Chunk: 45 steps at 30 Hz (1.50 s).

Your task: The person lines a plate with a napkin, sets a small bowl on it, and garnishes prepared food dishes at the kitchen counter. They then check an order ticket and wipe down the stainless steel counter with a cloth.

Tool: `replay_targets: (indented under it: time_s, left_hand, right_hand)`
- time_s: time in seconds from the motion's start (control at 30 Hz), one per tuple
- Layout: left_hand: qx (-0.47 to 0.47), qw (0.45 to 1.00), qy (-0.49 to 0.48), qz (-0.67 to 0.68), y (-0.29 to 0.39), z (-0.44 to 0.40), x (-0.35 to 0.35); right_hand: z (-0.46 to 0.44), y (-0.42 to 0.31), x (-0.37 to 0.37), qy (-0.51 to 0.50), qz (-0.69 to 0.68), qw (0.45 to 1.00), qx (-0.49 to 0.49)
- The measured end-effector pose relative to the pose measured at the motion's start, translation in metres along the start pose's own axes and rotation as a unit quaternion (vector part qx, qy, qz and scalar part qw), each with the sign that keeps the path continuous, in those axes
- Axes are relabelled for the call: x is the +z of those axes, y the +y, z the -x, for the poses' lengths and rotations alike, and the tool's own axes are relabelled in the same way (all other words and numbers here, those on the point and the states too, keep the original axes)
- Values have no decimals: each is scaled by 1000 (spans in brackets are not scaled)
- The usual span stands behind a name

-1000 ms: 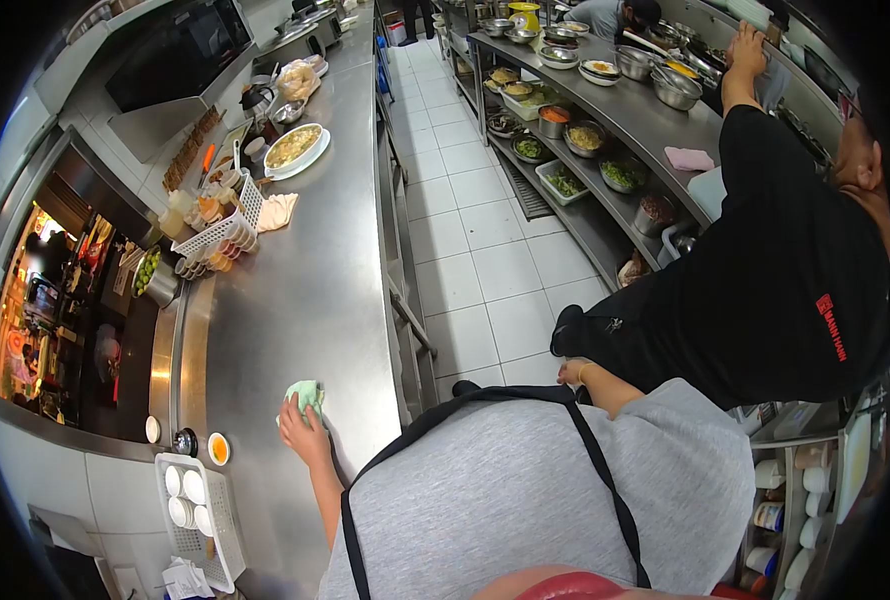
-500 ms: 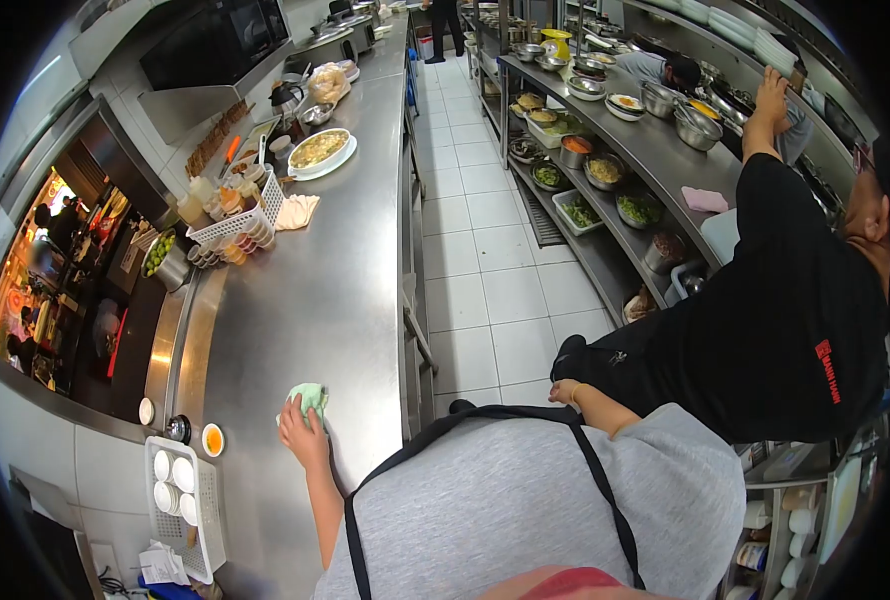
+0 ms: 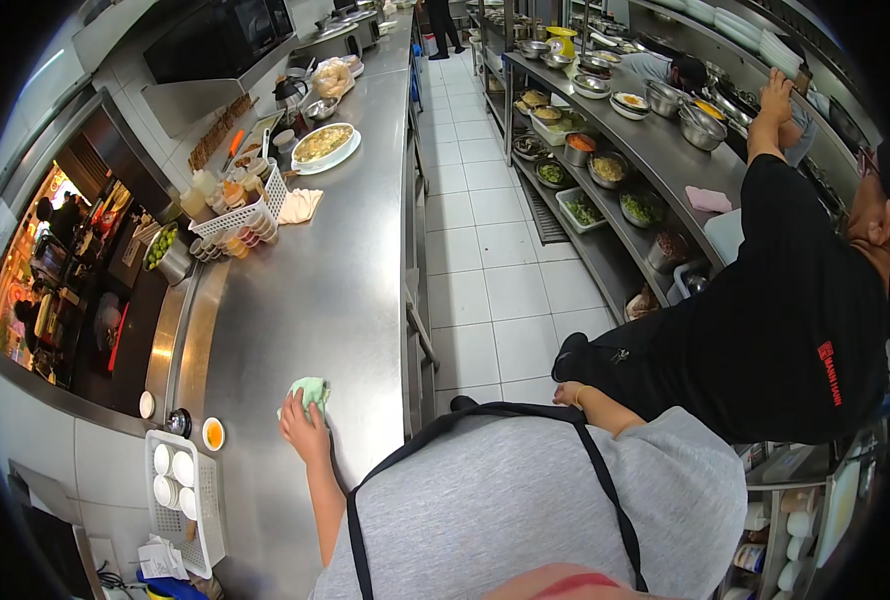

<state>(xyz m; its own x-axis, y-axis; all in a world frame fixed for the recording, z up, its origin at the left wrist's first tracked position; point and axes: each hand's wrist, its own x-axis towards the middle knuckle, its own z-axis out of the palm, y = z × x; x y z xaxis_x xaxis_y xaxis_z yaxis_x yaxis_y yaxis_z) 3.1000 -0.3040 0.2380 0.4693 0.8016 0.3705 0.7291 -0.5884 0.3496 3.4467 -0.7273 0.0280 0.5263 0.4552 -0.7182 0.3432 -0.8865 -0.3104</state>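
On the steel counter (image 3: 295, 300), my left hand (image 3: 307, 436) grips a pale green cloth (image 3: 312, 392), its fingers bent over the near side and pressing it to the surface. My right hand (image 3: 568, 393), with a yellow band at the wrist, hangs low at my right side, away from the counter. Its fingers are small in view and partly turned away, so their grip is unclear. Left of the cloth stands a small white dish of orange sauce (image 3: 213, 433). A dark call bell (image 3: 179, 422) is just beyond that dish.
A white basket of cups (image 3: 205, 510) sits at the near left. Farther along are a sauce-bottle basket (image 3: 265, 212), a folded cloth (image 3: 300, 206) and a bowl of food (image 3: 323, 146). A co-worker in black (image 3: 765, 330) stands close on my right, one arm reaching toward stacked plates (image 3: 780, 50).
My left hand and the cloth have barely shifted on the counter. The view has tilted slightly. The co-worker's arm stays raised by the plates.
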Motion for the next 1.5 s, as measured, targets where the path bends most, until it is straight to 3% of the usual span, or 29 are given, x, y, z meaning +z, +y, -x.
replay_targets:
  time_s: [0.2, 0.43, 0.57, 0.7, 0.8, 0.9, 1.0, 1.1, 1.27, 1.5]
  left_hand:
    - [-7, 1000, 0, 1, 1, 0, -1]
    - [-3, 1000, 6, 4, 1, 0, -1]
    - [-9, 1000, 4, 7, 0, 0, 1]
    - [-10, 1000, 5, 9, 2, 1, -1]
    - [-12, 1000, 4, 13, 2, 0, -1]
    - [-7, 1000, 5, 5, -1, 0, 1]
    - [-5, 1000, 4, 9, 0, 1, 1]
    - [-2, 1000, 9, 12, 2, 1, -1]
    - [-10, 1000, 2, 13, 2, 0, -1]
    - [-4, 1000, 6, 13, -1, 1, 0]
  right_hand:
    - [-13, 5, 7, 8, 38, 998, -46]
    - [-17, 9, 12, -8, 14, 1000, -16]
    - [-21, 25, 16, -65, 116, 989, -58]
    - [-3, 58, -18, 38, 43, 998, 14]
    - [18, 75, -60, 196, -54, 978, 47]
    - [46, 95, -123, 414, -156, 896, 38]
    - [86, 114, -200, 603, -209, 770, -11]
    - [135, 129, -288, 730, -228, 640, -72]
    - [205, 147, -432, 825, -236, 480, -186]
    - [244, 177, -617, 815, -241, 397, -347]
